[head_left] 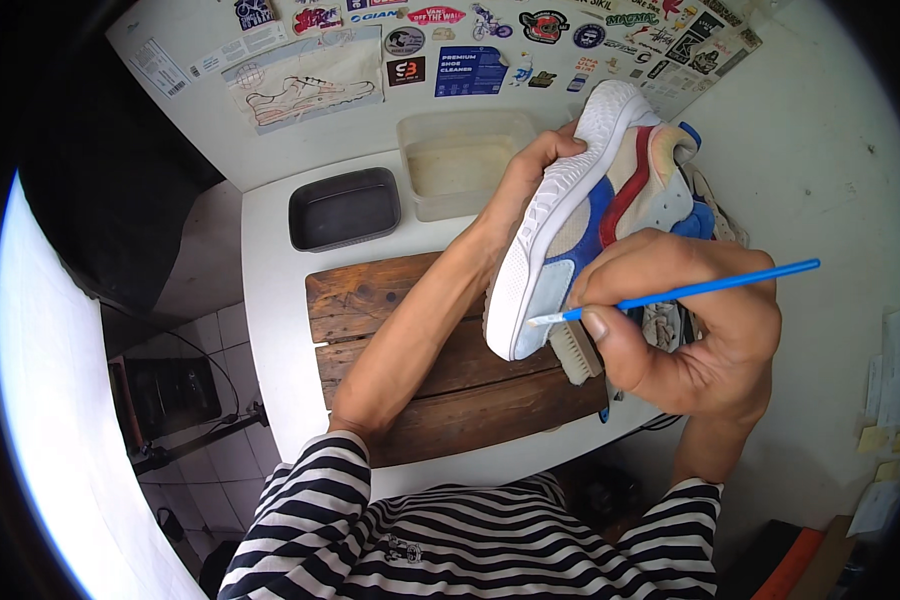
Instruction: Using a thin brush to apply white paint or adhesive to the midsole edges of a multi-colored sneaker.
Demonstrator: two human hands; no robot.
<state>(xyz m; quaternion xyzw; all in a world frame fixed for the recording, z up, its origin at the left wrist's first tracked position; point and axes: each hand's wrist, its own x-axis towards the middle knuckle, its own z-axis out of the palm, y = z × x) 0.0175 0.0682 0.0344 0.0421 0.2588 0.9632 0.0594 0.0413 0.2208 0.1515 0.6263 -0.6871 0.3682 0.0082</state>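
Note:
My left hand grips a sneaker by its white sole, fingers hidden behind the shoe. The shoe is tilted on its side above the table, heel or toe end pointing down toward me; its upper has blue, red, beige and pale-blue panels. My right hand pinches a thin blue paintbrush between thumb and fingers. The brush's pale tip touches or nearly touches the pale-blue panel just above the sole at the lower end.
Below the shoe lie a wooden slatted board and a bristle brush. Farther back stand a black tray and a translucent plastic tub with cloudy liquid. Shoelaces show behind my right hand. A stickered wall rises behind the white table.

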